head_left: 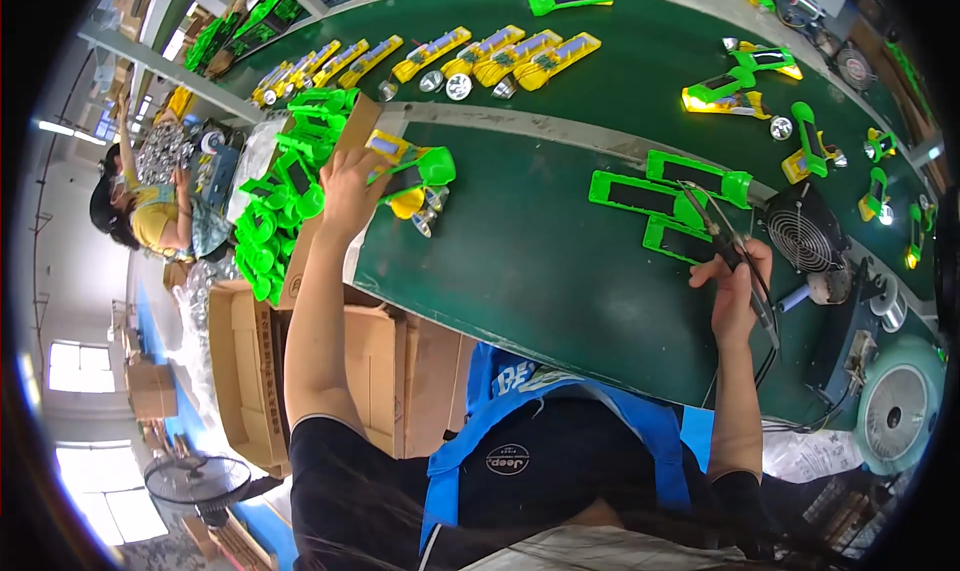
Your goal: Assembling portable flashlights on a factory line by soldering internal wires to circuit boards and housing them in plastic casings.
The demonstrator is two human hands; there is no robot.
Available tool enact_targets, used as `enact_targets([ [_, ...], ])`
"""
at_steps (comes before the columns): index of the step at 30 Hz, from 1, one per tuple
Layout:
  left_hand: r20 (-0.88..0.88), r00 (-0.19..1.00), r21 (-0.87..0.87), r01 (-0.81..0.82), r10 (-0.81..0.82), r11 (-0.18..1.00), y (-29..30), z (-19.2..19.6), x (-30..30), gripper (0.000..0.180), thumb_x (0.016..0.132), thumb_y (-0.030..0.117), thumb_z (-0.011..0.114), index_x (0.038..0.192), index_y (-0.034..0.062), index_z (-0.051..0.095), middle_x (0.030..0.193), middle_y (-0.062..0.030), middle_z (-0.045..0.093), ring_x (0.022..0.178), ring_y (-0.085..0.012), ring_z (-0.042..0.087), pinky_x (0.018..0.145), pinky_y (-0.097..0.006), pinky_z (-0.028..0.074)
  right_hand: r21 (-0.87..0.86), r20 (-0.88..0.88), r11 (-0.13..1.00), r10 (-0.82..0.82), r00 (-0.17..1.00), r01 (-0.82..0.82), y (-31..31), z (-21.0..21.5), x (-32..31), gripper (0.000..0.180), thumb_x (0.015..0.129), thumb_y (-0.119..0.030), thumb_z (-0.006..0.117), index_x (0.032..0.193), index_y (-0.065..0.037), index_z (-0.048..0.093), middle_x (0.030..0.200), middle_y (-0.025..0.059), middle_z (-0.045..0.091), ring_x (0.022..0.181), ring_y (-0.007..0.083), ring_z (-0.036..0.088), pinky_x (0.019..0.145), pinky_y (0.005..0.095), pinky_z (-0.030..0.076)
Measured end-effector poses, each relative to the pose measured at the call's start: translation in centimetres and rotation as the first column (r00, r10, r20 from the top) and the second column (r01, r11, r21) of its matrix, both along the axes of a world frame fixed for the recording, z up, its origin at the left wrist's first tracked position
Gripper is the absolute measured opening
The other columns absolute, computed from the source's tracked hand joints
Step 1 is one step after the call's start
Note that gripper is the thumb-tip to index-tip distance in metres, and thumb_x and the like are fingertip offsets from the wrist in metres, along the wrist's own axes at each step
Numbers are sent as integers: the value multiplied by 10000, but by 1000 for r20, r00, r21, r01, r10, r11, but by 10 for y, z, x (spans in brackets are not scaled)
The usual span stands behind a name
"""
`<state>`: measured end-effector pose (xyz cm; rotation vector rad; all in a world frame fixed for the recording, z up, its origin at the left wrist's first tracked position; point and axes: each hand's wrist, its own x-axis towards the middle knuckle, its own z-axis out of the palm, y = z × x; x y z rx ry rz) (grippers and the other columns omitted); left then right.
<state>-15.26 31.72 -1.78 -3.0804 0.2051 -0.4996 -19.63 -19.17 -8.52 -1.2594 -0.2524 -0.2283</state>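
My left hand (350, 186) is at the left end of the bench, its fingers curled on the end of a green lamp casing (433, 167) with a dark panel. Yellow lamp parts (390, 149) and small silvery reflectors (427, 217) lie against that casing. Over the bench's right side, my right hand (738, 276) grips a soldering iron (722, 239) with its cable trailing down. The iron's tip points up and left, over several green casings with dark panels (632, 193) lying close together.
A carton heaped with green parts (280, 211) stands left of the bench. Yellow lamp bodies (540, 61) line the far belt, with lit lamps (725, 103) at right. A black fan (803, 233), solder spool (888, 306) and pale green fan (897, 411) are at right. Another person (150, 216) works far left.
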Motion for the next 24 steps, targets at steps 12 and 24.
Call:
enact_targets([
  [12,112,730,-441,645,-675,624,-283,-44,-21,201,705,105,689,884,78,602,903,-83,609,863,-240,583,747,-362,446,-171,69,967,-177,982,187,22,27,-51,394,964,-346,520,1183,-74,337,1097,147,438,698,288,649,744,451,548],
  [24,35,977,439,174,-210,882,-223,-43,248,425,837,307,651,1178,70,556,1247,-101,538,1233,-268,418,1033,-498,288,-236,162,946,-186,969,221,-2,-11,-25,353,934,-243,604,1119,-11,413,1028,154,509,812,268,657,757,351,521],
])
